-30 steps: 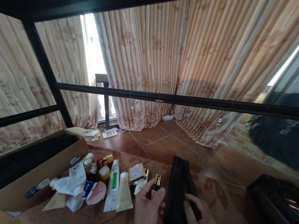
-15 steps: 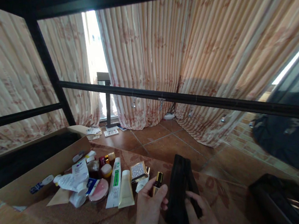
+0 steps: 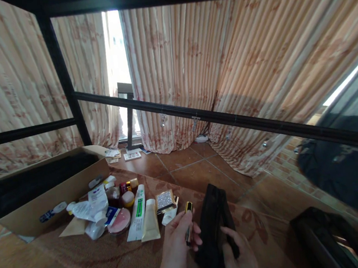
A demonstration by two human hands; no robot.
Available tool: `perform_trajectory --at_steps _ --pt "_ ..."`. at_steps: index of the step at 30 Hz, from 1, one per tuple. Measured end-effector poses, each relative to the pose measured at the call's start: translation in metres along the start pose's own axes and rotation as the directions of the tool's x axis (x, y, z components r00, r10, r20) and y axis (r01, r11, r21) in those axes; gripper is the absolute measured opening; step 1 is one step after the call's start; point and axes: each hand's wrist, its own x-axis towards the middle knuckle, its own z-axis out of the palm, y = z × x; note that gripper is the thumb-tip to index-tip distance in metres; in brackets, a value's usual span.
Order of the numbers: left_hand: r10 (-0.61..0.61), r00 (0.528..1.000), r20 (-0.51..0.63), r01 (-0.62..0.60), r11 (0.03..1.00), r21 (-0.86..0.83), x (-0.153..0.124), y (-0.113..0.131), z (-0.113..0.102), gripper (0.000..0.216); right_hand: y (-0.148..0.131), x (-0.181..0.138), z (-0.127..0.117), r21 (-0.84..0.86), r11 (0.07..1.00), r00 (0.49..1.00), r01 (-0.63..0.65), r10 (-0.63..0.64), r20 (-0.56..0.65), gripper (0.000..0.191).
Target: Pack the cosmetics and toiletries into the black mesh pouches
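Since the earlier frame the left hand (image 3: 176, 249) had brought the gold-capped tube (image 3: 189, 225) slightly nearer the black pouch (image 3: 212, 217). It was closed round the tube, cap uppermost. The right hand (image 3: 243, 260) gripped the pouch's near edge, with the pouch upright on the patterned cloth (image 3: 110, 264). Judged step: presenting the tube to the pouch. The next move would call for an open pouch mouth; whether it was open could not be told.
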Motion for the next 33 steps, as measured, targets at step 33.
perform_trajectory --at_steps 33 --pt "-0.102 0.994 -0.035 0.096 0.986 -0.135 0.007 -0.010 0.003 0.037 -0.004 -0.001 0.010 0.057 0.994 0.994 -0.096 0.092 0.065 0.038"
